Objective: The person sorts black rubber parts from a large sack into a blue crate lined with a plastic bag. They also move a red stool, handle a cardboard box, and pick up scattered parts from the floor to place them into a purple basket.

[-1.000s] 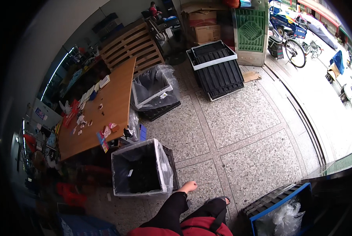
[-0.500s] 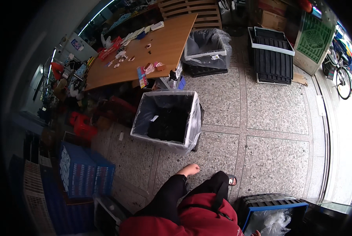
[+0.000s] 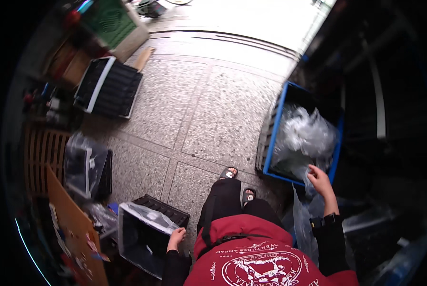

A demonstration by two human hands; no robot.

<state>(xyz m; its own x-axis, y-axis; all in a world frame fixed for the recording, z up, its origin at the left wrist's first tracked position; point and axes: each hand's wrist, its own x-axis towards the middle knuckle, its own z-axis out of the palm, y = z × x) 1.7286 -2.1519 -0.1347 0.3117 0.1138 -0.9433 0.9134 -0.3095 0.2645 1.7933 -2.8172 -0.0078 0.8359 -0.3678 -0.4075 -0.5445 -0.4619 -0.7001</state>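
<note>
Reaching: right hand (image 3: 319, 181) pinching clear plastic bag (image 3: 303, 136) from blue crate (image 3: 269, 157); left hand (image 3: 176, 237) gripping black lined bin (image 3: 149, 212). Next, probably lifting across.

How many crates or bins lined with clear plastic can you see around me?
3. A black bin by your left hand, a blue crate of plastic by your right hand, and another black bin farther left. More may be hidden in the dark edges.

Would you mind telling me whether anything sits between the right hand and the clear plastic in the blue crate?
Nothing visible does. The right hand is at the near rim of the blue crate, its fingers already on the clear plastic spilling over that edge.
</note>
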